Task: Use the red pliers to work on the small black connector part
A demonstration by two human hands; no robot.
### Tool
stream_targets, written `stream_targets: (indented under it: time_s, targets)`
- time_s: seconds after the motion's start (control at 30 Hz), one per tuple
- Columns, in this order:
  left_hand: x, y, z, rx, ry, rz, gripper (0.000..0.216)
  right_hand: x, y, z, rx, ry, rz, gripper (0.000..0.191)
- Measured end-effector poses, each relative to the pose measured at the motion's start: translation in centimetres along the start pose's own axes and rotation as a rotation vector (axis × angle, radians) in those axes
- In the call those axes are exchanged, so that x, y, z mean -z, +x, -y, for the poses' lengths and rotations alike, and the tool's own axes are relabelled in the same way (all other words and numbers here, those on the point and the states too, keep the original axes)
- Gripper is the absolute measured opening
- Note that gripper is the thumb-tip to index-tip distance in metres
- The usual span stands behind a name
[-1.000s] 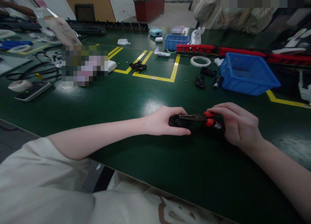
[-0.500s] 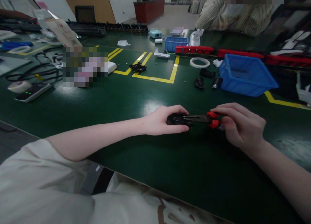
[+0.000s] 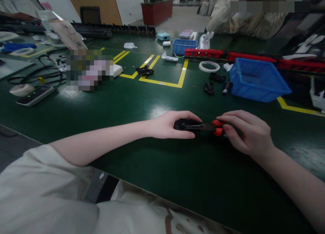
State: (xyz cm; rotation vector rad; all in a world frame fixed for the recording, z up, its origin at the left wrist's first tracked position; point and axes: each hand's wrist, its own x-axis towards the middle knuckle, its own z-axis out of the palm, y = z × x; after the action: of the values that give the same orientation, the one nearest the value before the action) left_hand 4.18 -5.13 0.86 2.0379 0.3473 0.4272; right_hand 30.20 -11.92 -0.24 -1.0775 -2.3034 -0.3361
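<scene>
My left hand (image 3: 169,125) rests on the green table (image 3: 127,105), its fingers and thumb closed round a small black part (image 3: 181,124). My right hand (image 3: 247,134) grips the red handles of a pair of pliers (image 3: 208,127). The dark jaws of the pliers point left and reach into the black part, right at my left fingertips. Both hands lie low on the table, close together, near its middle.
A blue bin (image 3: 256,80) stands at the back right, with small black parts (image 3: 209,87) and a white tape ring (image 3: 209,66) left of it. Yellow tape lines (image 3: 162,82), a smaller blue bin (image 3: 184,46) and red rails (image 3: 203,52) lie further back. Cables and a power strip (image 3: 35,94) sit at left.
The pliers' jaws have slid further left into the black part, and my right hand has closed in towards my left. My left hand has hardly moved.
</scene>
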Motion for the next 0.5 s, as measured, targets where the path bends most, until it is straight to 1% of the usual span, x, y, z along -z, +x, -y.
stream_targets:
  time_s: [0.1,0.27,0.4,0.5]
  targets:
    - [0.03,0.04,0.0,0.0,-0.003,0.019,0.047,0.04,0.02,0.17,-0.018,-0.003,0.005,0.018]
    - [-0.09,-0.09,-0.1,0.018,-0.024,0.059,0.057,0.1,0.2,0.46,-0.006,-0.021,0.002,0.015]
    - [-0.19,-0.25,0.02,0.048,-0.135,0.14,0.067,0.1,0.26,0.44,0.001,-0.03,-0.001,0.014]
    - [-0.17,-0.33,0.14,0.064,-0.196,0.172,0.07,0.06,0.28,0.36,0.003,-0.037,0.004,0.014]
